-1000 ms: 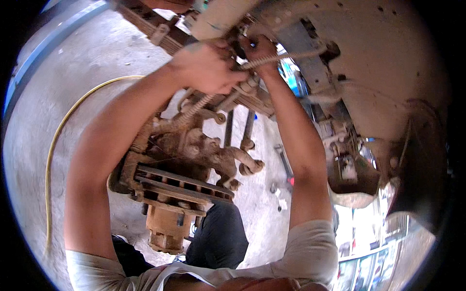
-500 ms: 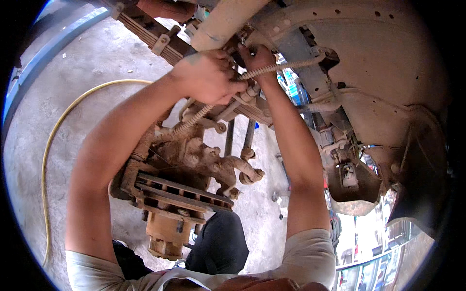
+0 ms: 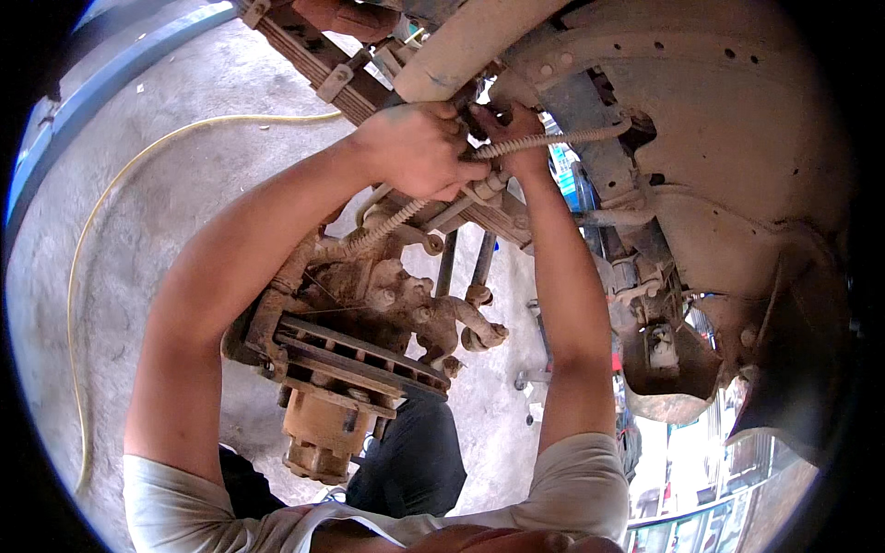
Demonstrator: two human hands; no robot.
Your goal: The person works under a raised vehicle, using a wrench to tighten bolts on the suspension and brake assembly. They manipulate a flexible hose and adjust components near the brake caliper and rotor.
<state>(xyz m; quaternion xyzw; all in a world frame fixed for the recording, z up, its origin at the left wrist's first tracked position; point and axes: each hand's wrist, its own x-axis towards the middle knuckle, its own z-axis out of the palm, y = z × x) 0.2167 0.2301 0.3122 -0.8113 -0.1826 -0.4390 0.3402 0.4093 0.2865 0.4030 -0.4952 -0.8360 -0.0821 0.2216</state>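
Observation:
Both my arms reach up into the underside of a vehicle. My left hand [image 3: 417, 149] is closed, its curled fingers just below the lower end of a thick beige cylinder [image 3: 470, 57]; what it grips is hidden. Close on its right, my right hand [image 3: 513, 131] has bent fingers, closed around something too dark and small to name. A ribbed hose [image 3: 562, 138] crosses in front of my right wrist, passes behind my left hand, and runs down toward the hub. Beneath the hands lies a leaf spring [image 3: 493, 219].
Below stand a rusty brake disc [image 3: 359, 361] and a hub [image 3: 323, 433]. A wheel-arch panel [image 3: 728, 120] fills the right. A yellow hose [image 3: 85, 267] lies on the concrete floor, with a blue beam [image 3: 111, 78] at far left. My dark-clad knee [image 3: 415, 461] is under the hub.
The whole view has shifted slightly, so vehicle and hands sit a little right and lower. Both hands stay at the same spot, with little change in grip.

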